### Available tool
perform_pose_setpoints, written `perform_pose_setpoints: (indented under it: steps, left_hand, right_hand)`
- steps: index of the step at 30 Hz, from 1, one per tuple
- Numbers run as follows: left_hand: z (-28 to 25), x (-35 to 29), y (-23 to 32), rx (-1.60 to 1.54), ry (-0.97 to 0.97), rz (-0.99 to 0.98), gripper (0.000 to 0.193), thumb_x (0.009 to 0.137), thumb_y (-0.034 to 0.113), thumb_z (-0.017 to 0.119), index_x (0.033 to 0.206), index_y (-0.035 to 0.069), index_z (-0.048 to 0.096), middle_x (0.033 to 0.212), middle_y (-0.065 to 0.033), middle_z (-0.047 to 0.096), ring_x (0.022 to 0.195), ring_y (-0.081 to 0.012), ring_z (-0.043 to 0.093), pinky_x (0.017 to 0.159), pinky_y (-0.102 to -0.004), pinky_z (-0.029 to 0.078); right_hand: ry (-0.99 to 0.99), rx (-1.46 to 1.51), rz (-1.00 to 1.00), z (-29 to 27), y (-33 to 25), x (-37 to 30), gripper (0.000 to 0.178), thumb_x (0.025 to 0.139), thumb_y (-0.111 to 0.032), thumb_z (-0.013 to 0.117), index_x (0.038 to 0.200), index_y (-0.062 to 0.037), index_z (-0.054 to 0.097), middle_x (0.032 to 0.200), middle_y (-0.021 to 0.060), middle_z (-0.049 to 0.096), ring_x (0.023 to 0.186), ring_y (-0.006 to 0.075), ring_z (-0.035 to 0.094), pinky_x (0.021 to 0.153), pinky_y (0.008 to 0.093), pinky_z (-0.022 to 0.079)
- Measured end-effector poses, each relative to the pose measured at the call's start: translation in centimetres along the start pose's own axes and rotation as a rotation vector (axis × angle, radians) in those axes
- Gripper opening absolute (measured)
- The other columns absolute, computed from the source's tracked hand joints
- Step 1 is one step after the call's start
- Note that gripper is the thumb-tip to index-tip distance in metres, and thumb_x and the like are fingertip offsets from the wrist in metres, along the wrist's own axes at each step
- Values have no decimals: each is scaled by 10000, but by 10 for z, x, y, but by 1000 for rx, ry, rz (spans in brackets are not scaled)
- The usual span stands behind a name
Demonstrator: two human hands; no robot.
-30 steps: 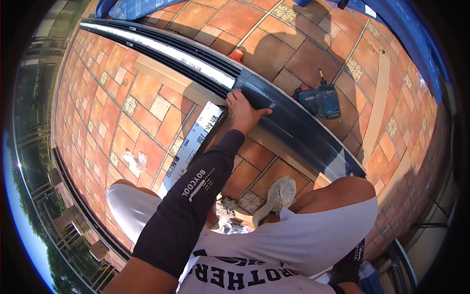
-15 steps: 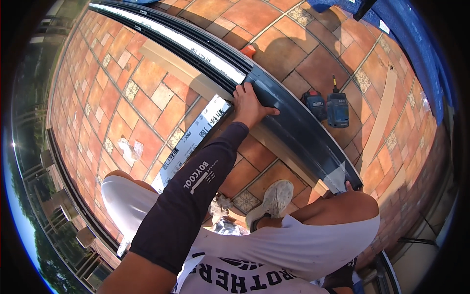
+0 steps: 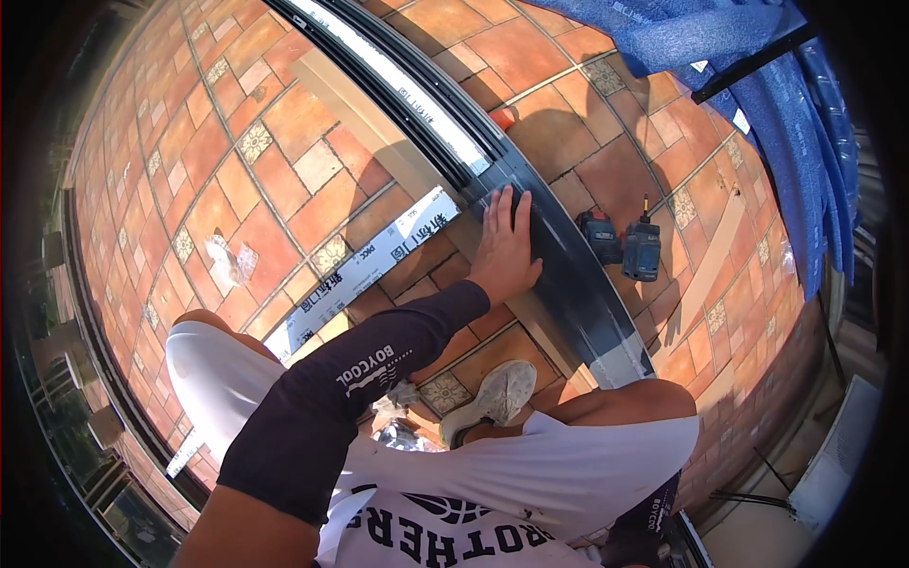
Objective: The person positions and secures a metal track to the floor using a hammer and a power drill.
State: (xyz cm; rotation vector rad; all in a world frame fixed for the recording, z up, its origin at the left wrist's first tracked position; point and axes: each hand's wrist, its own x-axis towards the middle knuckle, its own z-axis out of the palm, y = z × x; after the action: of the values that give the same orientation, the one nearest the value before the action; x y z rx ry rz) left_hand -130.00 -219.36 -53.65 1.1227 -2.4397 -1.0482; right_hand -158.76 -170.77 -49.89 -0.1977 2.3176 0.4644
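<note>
Have the left hand [image 3: 509, 254] laid back-up on the upper face of the dark grey profile [image 3: 573, 289], fingers lightly fanned toward its far end, thumb out toward its right edge; touching, not wrapped round it. Can't see the right hand; can't tell its grip, or whether the hands are apart or together. Just get the dark right sleeve [image 3: 653, 516] below the profile's near end. See the profile running diagonally over the tiled floor [image 3: 294, 189], from the top of the view down to beside the right knee [image 3: 653, 399]. See a white printed strip [image 3: 417, 104] between black rails along its far part. Note a cardboard strip [image 3: 355, 99] alongside its left edge, and a white-wrapped bar [image 3: 379, 263] slanting away from that edge, upper end just beside it; can't tell if touching. Find a crumpled clear plastic scrap [image 3: 232, 260] well left of the profile, a pale shoe [image 3: 508, 390] left of its near end. On its right edge, see a small orange thing [image 3: 502, 117], partly hidden. Near its right side, find a cordless driver [image 3: 642, 256], bit pointing up the view. Farther right of the profile, see a loose cardboard length [image 3: 715, 248] and blue sheeting [image 3: 791, 80].
</note>
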Motion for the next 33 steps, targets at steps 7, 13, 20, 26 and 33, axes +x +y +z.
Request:
perform_pose_setpoints:
  steps: [7,13,20,26,33]
  left_hand:
    - [-94,4,-85,560,-39,424,865,867,346,787,1586,42,414,1611,-248,409,1529,-449,370,1254,-534,327]
    - [-123,11,-86,408,5,-18,913,793,497,855,1487,36,480,1420,-212,516,1288,-407,545,1118,-501,432]
    - [-121,-35,-100,383,15,-61,938,812,529,847,1511,29,474,1334,-208,601,1246,-397,603,1060,-485,506]
    - [-125,-36,-101,362,-81,-170,762,862,447,827,1447,66,521,1257,-200,670,1179,-382,680,961,-479,571]
    - [-129,-21,-91,276,-107,-239,658,931,523,769,1386,94,563,1072,-205,747,1006,-391,748,867,-469,603]
  right_hand:
    - [314,765,-1004,-252,-305,-124,184,1086,-178,651,1157,-21,714,764,1,667,683,59,616,586,222,435]
    - [381,88,-1280,-252,-565,-15,378,1010,-228,712,1350,-68,667,949,70,724,879,227,727,792,349,575]
    - [457,-363,-1389,-176,-647,24,493,954,-148,692,1443,-126,627,1465,172,612,1357,355,597,1136,451,496]
    - [425,-508,-1347,-172,-670,40,486,960,-89,624,1444,-135,631,1453,174,599,1341,364,604,1131,465,498]
    - [413,-476,-1368,-172,-663,37,598,849,-36,679,1439,-68,591,1495,173,548,1387,407,548,1128,480,490]
